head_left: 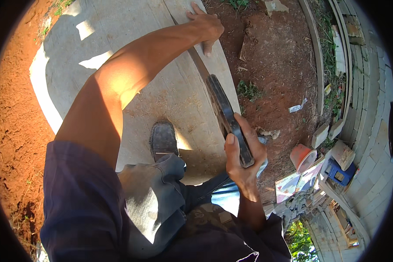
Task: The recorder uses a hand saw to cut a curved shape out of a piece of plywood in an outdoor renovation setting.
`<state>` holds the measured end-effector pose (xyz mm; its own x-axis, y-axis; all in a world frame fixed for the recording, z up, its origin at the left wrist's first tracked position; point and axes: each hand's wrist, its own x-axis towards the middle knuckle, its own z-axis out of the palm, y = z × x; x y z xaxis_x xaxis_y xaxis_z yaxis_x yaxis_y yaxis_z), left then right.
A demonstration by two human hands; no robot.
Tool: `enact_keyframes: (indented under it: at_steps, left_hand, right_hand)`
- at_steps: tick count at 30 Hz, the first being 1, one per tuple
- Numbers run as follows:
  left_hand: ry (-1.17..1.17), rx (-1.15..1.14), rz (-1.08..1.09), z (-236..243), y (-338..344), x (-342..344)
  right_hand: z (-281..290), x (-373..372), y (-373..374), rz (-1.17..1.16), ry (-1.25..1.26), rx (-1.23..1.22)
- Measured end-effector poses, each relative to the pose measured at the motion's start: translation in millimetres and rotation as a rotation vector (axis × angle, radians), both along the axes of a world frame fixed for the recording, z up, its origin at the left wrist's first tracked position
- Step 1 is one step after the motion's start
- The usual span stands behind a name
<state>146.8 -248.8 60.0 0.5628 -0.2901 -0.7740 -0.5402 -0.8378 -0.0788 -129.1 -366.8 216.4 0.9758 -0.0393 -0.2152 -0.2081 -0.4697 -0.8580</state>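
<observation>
My right hand (pixel 246 159) is wrapped round the black handle of a handsaw (pixel 228 115). The saw's narrow blade runs away from me along a straight cut in a large wooden board (pixel 161 105). My left arm reaches across the board. At its far right edge, my left hand (pixel 207 27) lies on the strip beyond the cut, fingers spread and holding nothing. Sawdust is scattered over the board near the cut. My shoe (pixel 163 139) stands on the board, left of the saw. How deep the blade sits in the wood is hidden.
Red soil (pixel 275 61) with small weeds borders the board. Off to the right lie a scrap of white wrapper (pixel 297 106), an orange bucket (pixel 302 157) and a blue container (pixel 339 173). A block wall (pixel 373 144) rises along the right side.
</observation>
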Motion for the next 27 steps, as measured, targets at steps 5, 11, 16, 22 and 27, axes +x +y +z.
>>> enact_keyframes:
  at_steps: [5, 11, 16, 22, 27]
  left_hand:
    - [0.017, -0.174, 0.067, 48.8, 6.2, -4.2]
    - [0.043, -0.205, 0.101, 10.1, 4.3, 4.3]
    - [0.144, -0.375, 0.048, -14.3, 1.6, 10.6]
    - [-0.034, -0.414, -0.058, 4.7, 28.0, 18.6]
    - [0.082, -0.298, -0.006, -8.6, 2.8, 23.8]
  right_hand:
    - [75.4, -102.1, -50.8, 0.121, -0.022, -0.235]
    - [-61.6, 56.6, 36.1, 0.079, -0.134, 0.112]
    - [-73.2, 39.2, 29.6, -0.026, -0.046, 0.151]
    - [64.8, -80.8, -47.6, 0.070, -0.030, 0.120]
    - [-57.4, 42.3, 19.4, 0.045, -0.084, 0.152]
